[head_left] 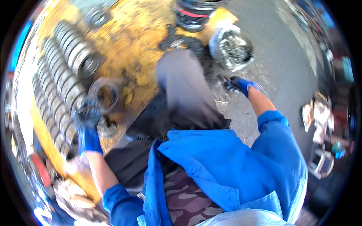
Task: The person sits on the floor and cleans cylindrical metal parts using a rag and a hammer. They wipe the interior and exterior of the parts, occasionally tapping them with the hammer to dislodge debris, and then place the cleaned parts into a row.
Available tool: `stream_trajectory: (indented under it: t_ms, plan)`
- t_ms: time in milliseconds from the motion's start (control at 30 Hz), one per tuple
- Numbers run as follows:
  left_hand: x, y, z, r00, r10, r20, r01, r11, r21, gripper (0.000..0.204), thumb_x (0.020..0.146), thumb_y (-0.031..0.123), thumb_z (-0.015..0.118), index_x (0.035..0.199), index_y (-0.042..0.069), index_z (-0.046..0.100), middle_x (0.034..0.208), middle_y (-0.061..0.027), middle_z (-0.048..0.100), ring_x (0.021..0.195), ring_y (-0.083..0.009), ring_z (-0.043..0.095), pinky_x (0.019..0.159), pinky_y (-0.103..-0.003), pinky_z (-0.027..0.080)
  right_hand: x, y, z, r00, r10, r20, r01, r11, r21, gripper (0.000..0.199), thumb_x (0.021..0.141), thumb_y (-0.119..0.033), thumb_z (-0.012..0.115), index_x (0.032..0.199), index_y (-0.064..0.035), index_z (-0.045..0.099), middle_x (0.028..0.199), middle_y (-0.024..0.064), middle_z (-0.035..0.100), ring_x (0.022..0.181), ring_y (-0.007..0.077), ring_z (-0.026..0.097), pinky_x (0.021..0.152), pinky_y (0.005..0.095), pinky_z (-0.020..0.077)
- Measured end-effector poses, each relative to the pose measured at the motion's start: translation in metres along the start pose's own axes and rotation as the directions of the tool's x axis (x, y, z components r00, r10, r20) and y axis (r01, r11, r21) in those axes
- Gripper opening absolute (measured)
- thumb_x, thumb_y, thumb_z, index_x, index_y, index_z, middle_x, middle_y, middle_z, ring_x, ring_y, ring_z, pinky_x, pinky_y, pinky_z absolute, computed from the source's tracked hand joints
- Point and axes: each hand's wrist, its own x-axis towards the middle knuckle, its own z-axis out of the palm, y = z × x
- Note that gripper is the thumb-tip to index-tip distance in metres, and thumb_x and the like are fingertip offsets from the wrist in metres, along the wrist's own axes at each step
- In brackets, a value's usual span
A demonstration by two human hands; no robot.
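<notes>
My left hand [88,118], in a blue glove with blackened fingers, is at the near end of a row of grey metal rings [64,81]. Its fingers blur into the rings, so whether it grips one is unclear. Close beside it lies a separate thick metal ring [106,95] with a wide hole. My right hand [239,85], gloved in blue and black, is out to the right above the dark floor. Motion smears its fingers, and I make out nothing held. Just beyond it stands a pale tub [232,47] with shiny, dark contents that I cannot identify.
Several ring rows lie side by side on the greasy yellow board [132,26] to the left. A dark bucket with a red band [193,14] stands at the far middle. Soiled rags or gloves [320,113] lie at right, and a crumpled bundle [77,196] at lower left.
</notes>
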Motion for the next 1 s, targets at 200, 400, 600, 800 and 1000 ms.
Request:
stream_trajectory:
  t_ms: [200,400,600,800,1000]
  plan:
    - [0.032,0.029,0.136,0.718,-0.395,-0.574,-0.028,0.807,-0.590,0.064,0.100,0.056,0.031,0.117,0.004,0.063,0.126,-0.0169,0.063,0.116,-0.0387,0.058,0.097,-0.057,0.045,0.016,0.104,0.003,0.945,-0.081,-0.316,-0.017,0.955,-0.295,0.026,0.088,-0.032,0.064,0.091,-0.0058,0.068,0.072,0.0059,0.062,0.064,0.0169,0.056,0.057,0.0346,0.0425]
    - [0.030,0.043,0.165,0.820,-0.150,-0.552,-0.240,0.786,-0.570,0.046,0.096,0.048,0.054,0.111,0.005,0.060,0.127,-0.0187,0.061,0.114,-0.0381,0.061,0.095,-0.059,0.049,0.043,0.018,-0.117,0.763,-0.223,-0.607,0.199,0.974,-0.107,0.025,0.094,-0.031,0.064,0.108,-0.0101,0.066,0.081,0.0048,0.068,0.057,0.0137,0.059,0.051,0.0294,0.0487]
    - [0.054,-0.003,0.179,0.993,0.111,0.039,-0.025,0.520,-0.854,0.044,0.097,0.047,0.049,0.099,0.005,0.061,0.107,-0.0140,0.067,0.104,-0.0313,0.064,0.089,-0.048,0.052,-0.064,-0.323,-0.043,0.223,-0.917,-0.330,0.923,0.307,-0.232,0.048,0.088,-0.002,0.067,0.134,0.0003,0.054,0.128,0.0104,0.062,0.113,0.0203,0.061,0.098,0.0300,0.0484]
    - [0.047,-0.032,0.293,0.799,-0.517,-0.308,0.070,0.588,-0.806,0.044,0.097,0.050,0.048,0.099,0.010,0.066,0.089,-0.0085,0.069,0.074,-0.0238,0.064,0.058,-0.033,0.050,-0.077,-0.402,0.157,0.287,-0.889,0.357,0.738,-0.032,-0.674,0.070,0.079,-0.037,0.078,0.137,-0.0073,0.051,0.131,0.0161,0.060,0.120,0.0295,0.059,0.105,0.0360,0.0460]
    - [-0.004,-0.052,0.291,0.968,-0.141,-0.206,0.040,0.902,-0.430,0.037,0.104,0.043,0.045,0.112,0.012,0.065,0.100,-0.0012,0.067,0.088,-0.0148,0.062,0.071,-0.029,0.049,0.016,-0.364,0.248,0.643,-0.491,0.588,0.030,0.783,0.621,0.044,0.092,-0.029,0.063,0.129,-0.0070,0.055,0.111,0.0081,0.069,0.104,0.0267,0.065,0.088,0.0354,0.0539]
